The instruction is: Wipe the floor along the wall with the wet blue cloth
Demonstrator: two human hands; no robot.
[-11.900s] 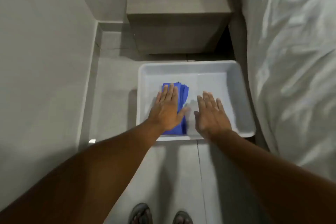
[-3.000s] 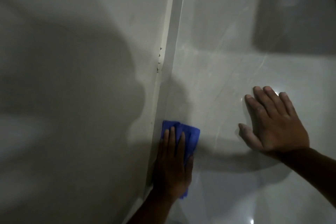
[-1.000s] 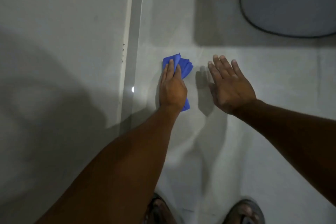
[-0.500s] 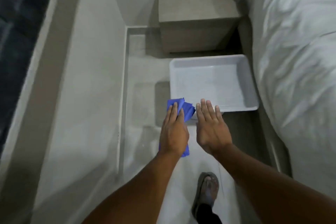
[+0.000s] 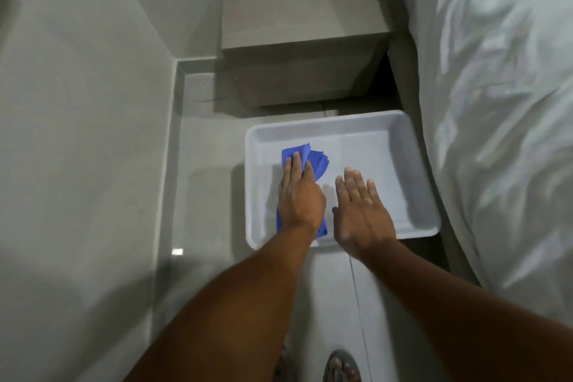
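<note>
The blue cloth (image 5: 316,161) is lying bunched inside the white tray (image 5: 406,133), toward the tray's left wall, with one crumpled end sticking out past the fingertips and the other end showing below the wrist near the tray's front rim. The left hand (image 5: 299,195) is lying flat on top of the cloth, fingers together and stretched forward, covering its middle; whether it is pressing down hard or only resting there cannot be told. The right hand (image 5: 359,208) is reaching over the middle of the tray, just beside the left hand, palm down and fingers straight and close together, holding nothing; whether it is touching the tray's bottom cannot be told. The tray is sitting on the grey tiled floor (image 5: 204,195). Behind the tray a grey cabinet (image 5: 304,25) is standing in the corner. To the left of the tray a strip of floor is running along the wall (image 5: 86,102). To the right of the tray the edge of a bed with rumpled white bedding (image 5: 496,102) is hanging close by. In front of the tray, between the forearms, a sandalled foot (image 5: 341,366) is showing at the bottom edge.
</note>
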